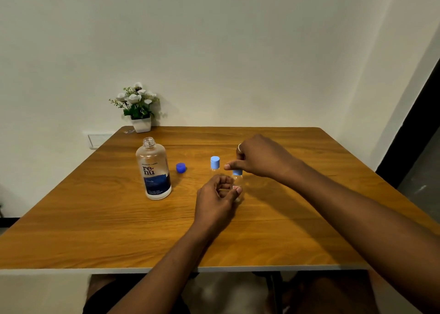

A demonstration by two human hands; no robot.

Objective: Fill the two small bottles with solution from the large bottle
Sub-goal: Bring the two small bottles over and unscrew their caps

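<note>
The large clear bottle (153, 168) with a dark blue label stands uncapped at the table's middle left. Its dark blue cap (181, 167) lies just to its right. One small clear bottle (215, 163) with a light blue cap stands upright behind my hands. A second small bottle (238, 182) stands nearer to me; my left hand (215, 202) grips its body from the left. From above, my right hand (259, 157) pinches its light blue cap (237, 172) with thumb and fingers.
A wooden table (238, 237) fills the view, with its front edge close to me. A white pot of artificial flowers (140, 109) stands at the far left edge against the wall. A dark doorway is at the right.
</note>
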